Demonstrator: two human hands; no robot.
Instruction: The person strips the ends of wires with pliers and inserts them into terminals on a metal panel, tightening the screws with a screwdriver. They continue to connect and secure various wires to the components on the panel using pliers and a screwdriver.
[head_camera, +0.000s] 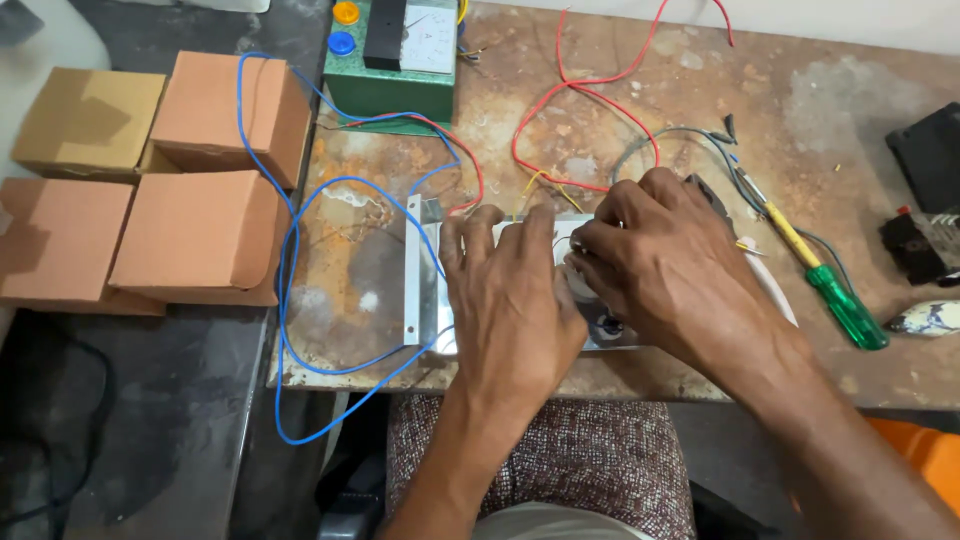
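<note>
A flat silver metal chassis (420, 285) with a bent flange lies on the worn bench. My left hand (510, 290) rests palm down on top of it, fingers spread and pressing on its surface. My right hand (660, 260) is curled over the chassis's right part, fingertips pinched together on a small part that the fingers hide. Thin yellow wires (550, 190) come out from under both hands. A blue wire (290, 270) loops around the chassis's left side, and a red wire (570, 100) curves behind it.
A green meter box (395, 65) stands at the back. Several brown cardboard boxes (200, 230) sit to the left. A screwdriver with a green and yellow handle (830, 290) lies to the right, near black parts (925, 200) at the bench's edge.
</note>
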